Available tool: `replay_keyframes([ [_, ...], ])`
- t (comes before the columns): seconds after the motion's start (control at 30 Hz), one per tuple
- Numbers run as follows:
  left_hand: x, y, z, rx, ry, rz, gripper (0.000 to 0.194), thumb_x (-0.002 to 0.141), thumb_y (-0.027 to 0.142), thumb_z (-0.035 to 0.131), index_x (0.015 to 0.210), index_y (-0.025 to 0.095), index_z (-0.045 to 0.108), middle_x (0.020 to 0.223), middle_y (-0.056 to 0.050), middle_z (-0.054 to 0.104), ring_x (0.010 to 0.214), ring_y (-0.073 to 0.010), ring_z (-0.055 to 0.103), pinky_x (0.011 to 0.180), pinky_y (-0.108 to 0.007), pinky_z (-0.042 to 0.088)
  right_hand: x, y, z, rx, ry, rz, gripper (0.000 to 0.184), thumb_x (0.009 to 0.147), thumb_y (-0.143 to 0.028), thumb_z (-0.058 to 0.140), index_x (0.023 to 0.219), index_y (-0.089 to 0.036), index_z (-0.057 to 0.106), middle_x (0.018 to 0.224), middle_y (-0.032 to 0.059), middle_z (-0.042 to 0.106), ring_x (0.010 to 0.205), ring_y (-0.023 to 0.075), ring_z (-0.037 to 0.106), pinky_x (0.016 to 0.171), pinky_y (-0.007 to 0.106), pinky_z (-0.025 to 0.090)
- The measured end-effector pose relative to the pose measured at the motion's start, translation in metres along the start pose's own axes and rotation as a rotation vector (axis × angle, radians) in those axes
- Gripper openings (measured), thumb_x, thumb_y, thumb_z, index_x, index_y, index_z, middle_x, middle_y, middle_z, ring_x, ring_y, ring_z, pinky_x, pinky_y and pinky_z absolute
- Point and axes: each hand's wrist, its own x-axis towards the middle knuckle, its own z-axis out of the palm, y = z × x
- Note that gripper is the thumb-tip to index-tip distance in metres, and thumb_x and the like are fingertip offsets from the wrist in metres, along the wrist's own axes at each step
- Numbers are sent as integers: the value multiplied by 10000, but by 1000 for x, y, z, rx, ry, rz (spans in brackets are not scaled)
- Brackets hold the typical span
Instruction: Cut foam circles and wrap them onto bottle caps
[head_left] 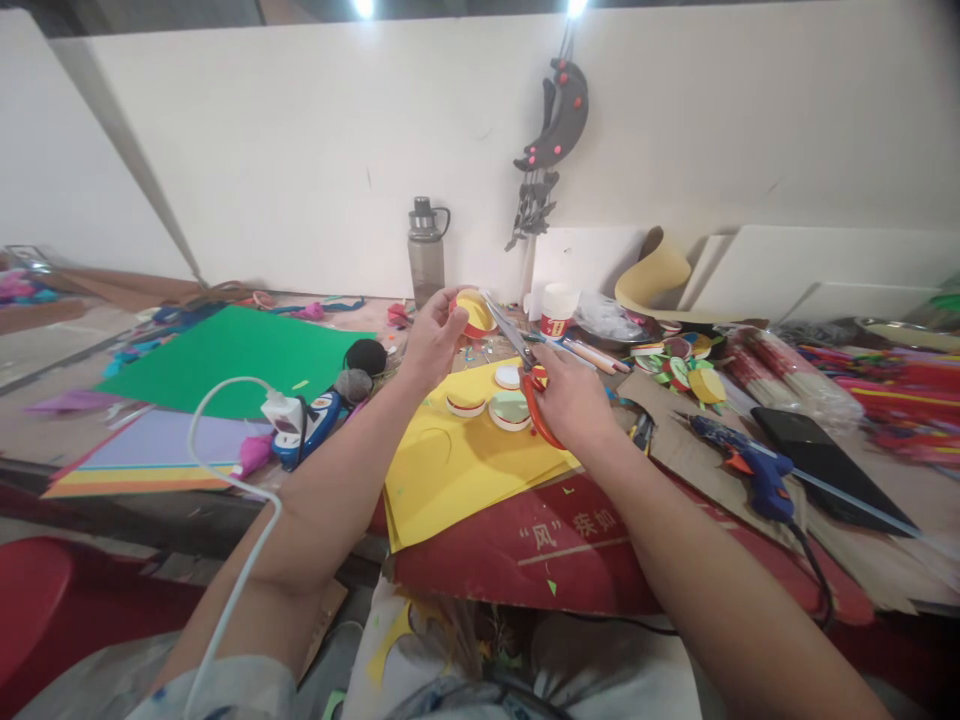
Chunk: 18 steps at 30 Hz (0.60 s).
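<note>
My left hand (435, 340) grips a small round paper cup piece (474, 312), red outside with yellow on its face, raised above the table. In my right hand (574, 395) is a pair of scissors (536, 395) with orange-red handles, its blades pointing up and left at the edge of that piece. Below both hands lie yellow sheets (427, 490). Several cut round cup pieces rest on them, one with a pale green face (510, 407), another with a yellow face (465, 402) and a white one (508, 375).
A bottle (427, 255) and a paper cup (559, 308) stand at the back. Left are a green sheet (217, 360), coloured paper (157, 450) and a plug with a white cable (283, 408). A blue glue gun (750, 465) and a black phone (817, 465) lie to the right.
</note>
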Motion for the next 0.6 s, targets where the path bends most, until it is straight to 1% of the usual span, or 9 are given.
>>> replay_keyframes([
  [0.13, -1, 1, 1, -10, 0, -1, 773, 678, 781, 811, 1145, 199, 607, 951, -52, 748, 791, -209, 781, 505, -229, 506, 0, 0, 0, -9, -10, 7, 292, 1013, -214, 476, 1251, -185, 642, 1191, 142, 734, 1055, 292, 684, 801, 336, 435],
  [0.33, -1, 1, -1, 16, -28, 12, 760, 737, 826, 730, 1152, 195, 641, 1018, -94, 763, 884, -242, 782, 535, -269, 529, -1, -1, -1, -14, -14, -2, 317, 1010, -214, 458, 1262, -182, 648, 1160, 150, 746, 1037, 298, 690, 802, 341, 438],
  [0.4, 0, 0, -3, 37, -36, 17, 755, 767, 871, 653, 1123, 206, 654, 976, -96, 759, 891, -249, 777, 545, -292, 541, -1, -1, -1, -17, -13, 0, 324, 1006, -213, 450, 1257, -187, 654, 1138, 149, 749, 993, 295, 692, 789, 344, 438],
  [0.47, 2, -3, -4, 55, -30, 11, 761, 816, 912, 528, 1094, 216, 665, 924, -96, 749, 866, -247, 770, 551, -315, 549, -1, 0, 0, -13, -12, 14, 327, 1003, -223, 448, 1247, -190, 663, 1088, 146, 753, 932, 288, 688, 773, 343, 435],
  [0.53, 4, -4, -6, 53, -12, 3, 757, 852, 917, 447, 1107, 237, 664, 918, -89, 746, 830, -232, 761, 552, -325, 553, 0, 2, 3, 41, -1, 11, 317, 1003, -251, 452, 1220, -186, 674, 1032, 137, 753, 897, 278, 677, 771, 338, 436],
  [0.6, 5, -4, -6, 30, 4, 8, 699, 871, 885, 476, 1165, 272, 640, 998, -75, 751, 834, -213, 756, 568, -318, 562, 2, 6, 6, 154, 32, -18, 307, 1003, -290, 458, 1191, -181, 675, 1009, 128, 746, 905, 269, 664, 791, 335, 449],
])
